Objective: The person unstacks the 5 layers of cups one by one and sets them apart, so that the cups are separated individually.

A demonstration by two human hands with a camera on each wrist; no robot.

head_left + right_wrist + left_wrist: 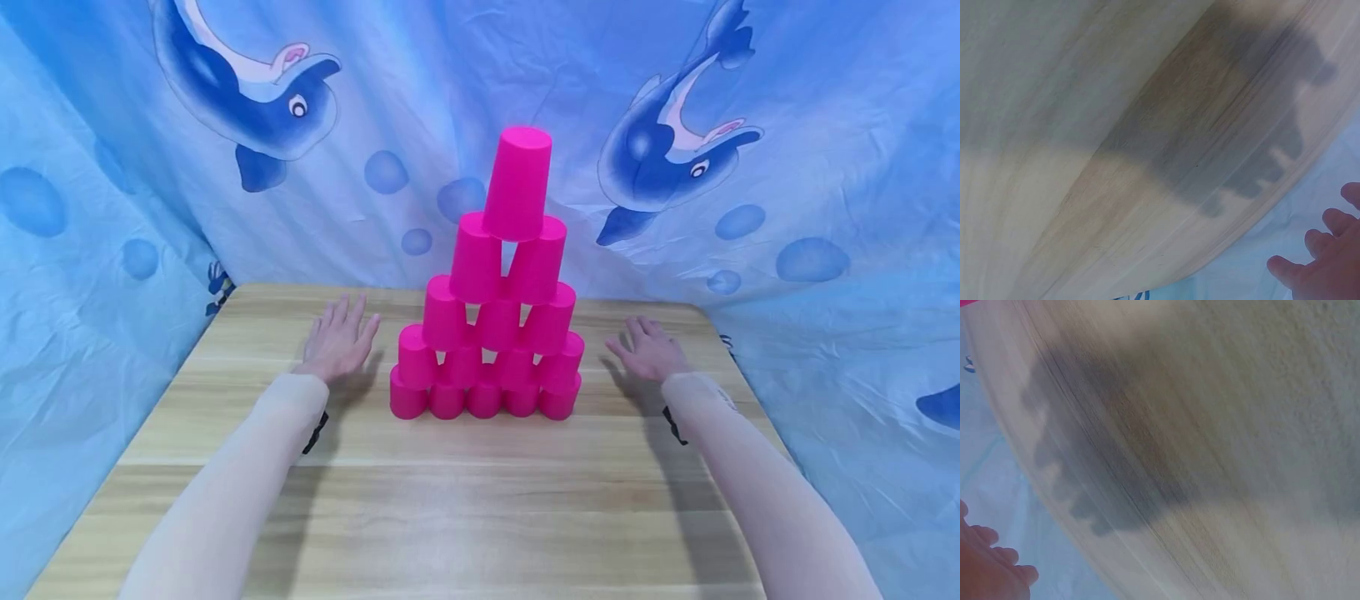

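A tall pyramid of pink cups (483, 404), all turned upside down, stands on the wooden table (450, 517). Its bottom row is the widest, and a single top cup (519, 187) crowns it. My left hand (339, 343) hovers to the left of the stack with fingers spread and holds nothing. On the other side, my right hand (649, 348) is likewise spread and bare, apart from the cups. Both wrist views show each hand's shadow falling on the tabletop, with fingertips at the lower corner.
Behind the table hangs a blue curtain (420, 100) printed with dolphins and bubbles, and it continues along both sides. The table's back edge runs just beyond the hands. A dark strap (317, 433) circles the left wrist, and another (674, 426) the right.
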